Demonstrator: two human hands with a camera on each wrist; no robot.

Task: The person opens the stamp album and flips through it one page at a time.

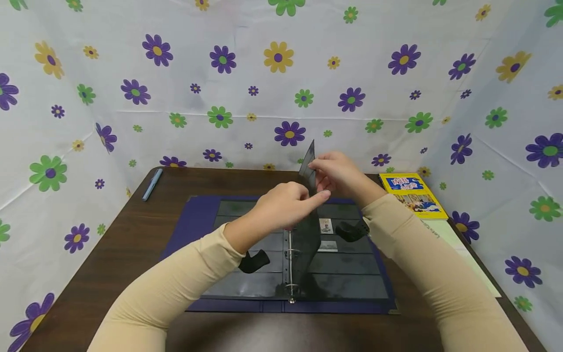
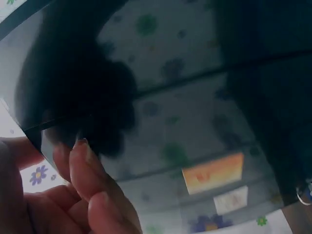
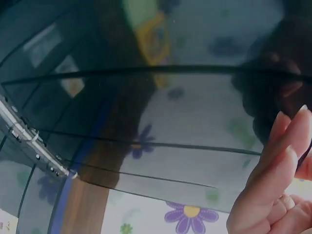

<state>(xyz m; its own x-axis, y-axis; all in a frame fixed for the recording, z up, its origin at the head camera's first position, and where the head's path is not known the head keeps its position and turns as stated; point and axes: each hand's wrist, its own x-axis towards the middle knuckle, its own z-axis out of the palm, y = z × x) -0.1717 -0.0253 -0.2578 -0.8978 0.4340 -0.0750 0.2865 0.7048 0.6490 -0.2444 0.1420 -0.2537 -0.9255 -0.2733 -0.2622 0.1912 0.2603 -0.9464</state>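
Observation:
A purple ring-binder stamp album (image 1: 196,215) lies spread on the table with dark strip-pocket pages. One dark album page (image 1: 307,168) stands lifted from the rings, seen nearly edge-on. High on its outer edge my right hand (image 1: 335,175) pinches it between thumb and fingers. My left hand (image 1: 286,204) is lower and nearer, fingers against the left face, thumb reaching past the edge. An orange stamp (image 2: 213,174) and a paler stamp (image 2: 231,200) show on the glossy sheet in the left wrist view. Two small stamps, one upper stamp (image 1: 326,226) and one lower stamp (image 1: 327,246), sit in the right-hand page.
A blue pen (image 1: 152,184) lies at the table's back left. At the right edge a yellow book (image 1: 413,195) rests above a pale green sheet (image 1: 462,254). Metal rings (image 1: 291,264) run along the album's spine. Flowered cloth (image 1: 246,98) surrounds the table's back and sides.

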